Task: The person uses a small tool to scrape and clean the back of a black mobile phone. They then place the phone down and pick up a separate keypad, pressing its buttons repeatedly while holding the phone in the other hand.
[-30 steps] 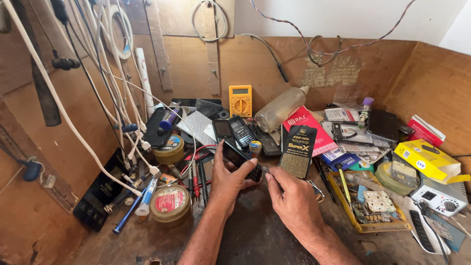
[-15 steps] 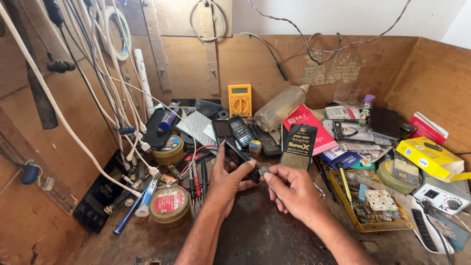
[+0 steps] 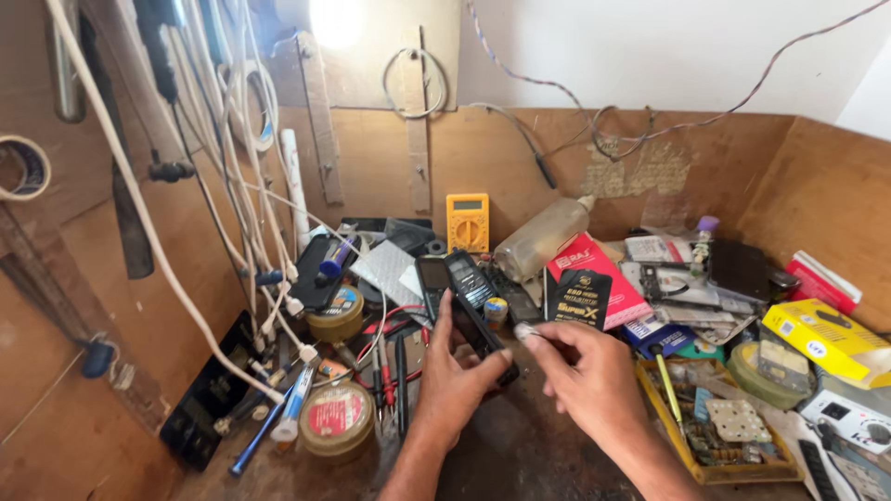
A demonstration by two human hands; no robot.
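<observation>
The left hand (image 3: 455,376) grips a slim black rectangular phone (image 3: 483,332) tilted above the cluttered brown counter (image 3: 529,455). Just beside it, the right hand (image 3: 594,371) pinches a small pale tip in its fingers (image 3: 531,332). Farther back stands a yellow multimeter (image 3: 468,222).

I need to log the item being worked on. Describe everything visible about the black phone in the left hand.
The black phone is a slim, dark bar-shaped handset that looks like plastic, its surface glossy. It is tilted, its upper end pointing away toward the wall and its lower end toward the person. The left hand holds it from below, thumb along its left edge, above the cluttered wooden workbench. The right hand pinches a small pale item beside its right edge; contact cannot be told. Its keys or screen are not discernible.
</observation>
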